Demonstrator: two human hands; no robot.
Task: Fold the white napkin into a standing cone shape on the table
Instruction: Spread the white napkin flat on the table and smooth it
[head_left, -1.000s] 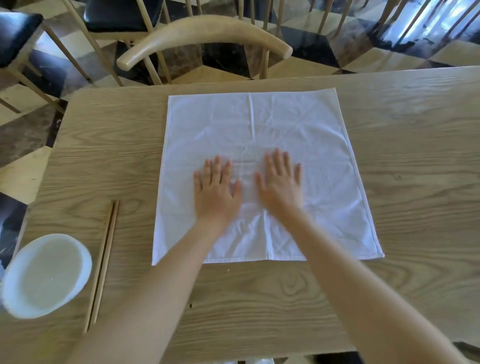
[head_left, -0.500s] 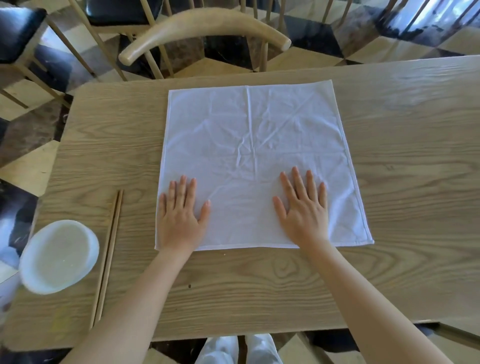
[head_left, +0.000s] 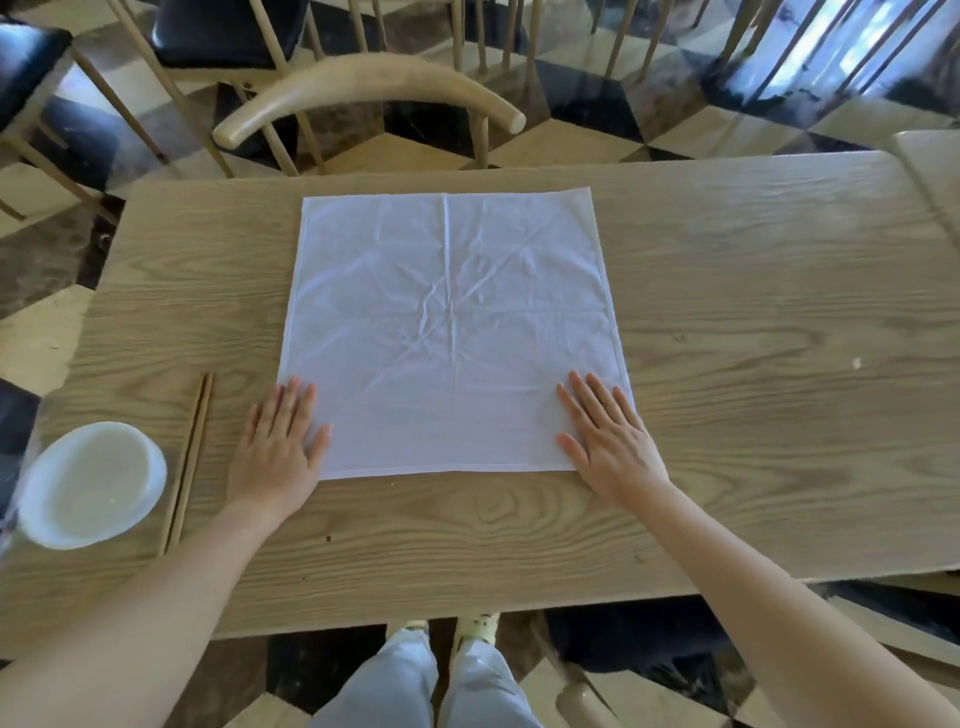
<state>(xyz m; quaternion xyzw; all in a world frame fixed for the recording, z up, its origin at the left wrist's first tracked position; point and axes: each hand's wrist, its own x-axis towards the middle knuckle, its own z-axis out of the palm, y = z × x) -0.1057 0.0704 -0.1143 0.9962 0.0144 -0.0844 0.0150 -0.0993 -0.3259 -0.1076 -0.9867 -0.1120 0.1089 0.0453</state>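
Observation:
The white napkin (head_left: 452, 332) lies flat and square on the wooden table (head_left: 753, 322), marked with crease lines and light wrinkles. My left hand (head_left: 278, 447) rests palm down over the napkin's near left corner, fingers apart, partly on the bare wood. Over the near right corner my right hand (head_left: 605, 434) lies flat in the same way, fingers spread. Neither hand grips the cloth.
A white bowl (head_left: 91, 483) sits at the near left edge of the table, with a pair of wooden chopsticks (head_left: 188, 462) beside it. A wooden chair (head_left: 363, 98) stands behind the far edge. My legs show below the near edge.
Both hands slid apart from the napkin's middle, back toward me and outward to its near corners, flattening the cloth. The camera view pulled back.

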